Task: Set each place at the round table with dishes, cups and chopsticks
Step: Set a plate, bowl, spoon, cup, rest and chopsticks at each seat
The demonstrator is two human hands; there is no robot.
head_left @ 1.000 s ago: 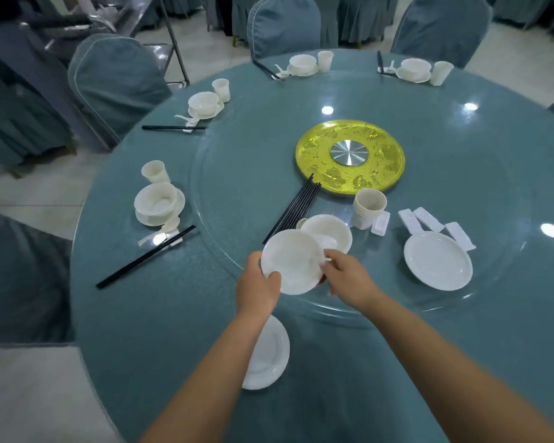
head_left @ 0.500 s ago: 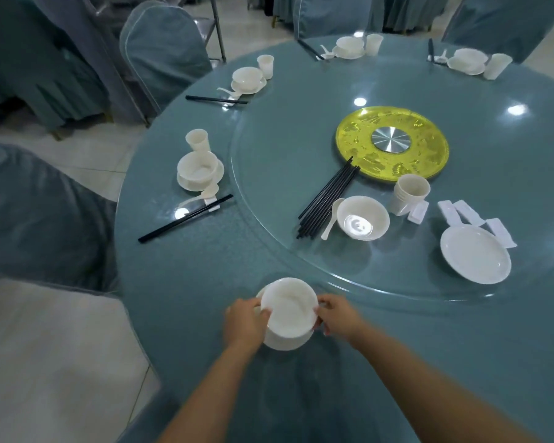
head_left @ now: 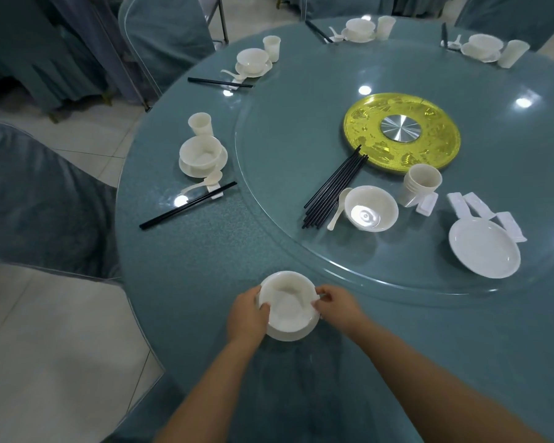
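A white bowl (head_left: 288, 302) sits on a white plate (head_left: 293, 336) at the near edge of the round table (head_left: 205, 251). My left hand (head_left: 247, 314) grips the bowl's left rim and my right hand (head_left: 338, 306) pinches its right rim. On the glass turntable (head_left: 285, 129) lie a bundle of black chopsticks (head_left: 335, 187), a spare bowl (head_left: 371, 208) with a spoon (head_left: 339, 207), stacked cups (head_left: 422, 183), a plate (head_left: 483, 247) and white chopstick rests (head_left: 480, 207).
Finished settings stand at the left (head_left: 202, 151), far left (head_left: 253, 60), back (head_left: 360, 28) and back right (head_left: 483, 47). A yellow disc (head_left: 402, 131) marks the turntable's centre. Covered chairs (head_left: 36, 199) ring the table; tiled floor lies to the left.
Both hands carried the bowl from beside the spare bowl on the turntable down onto the plate at the near edge. My view shifted left and closer.
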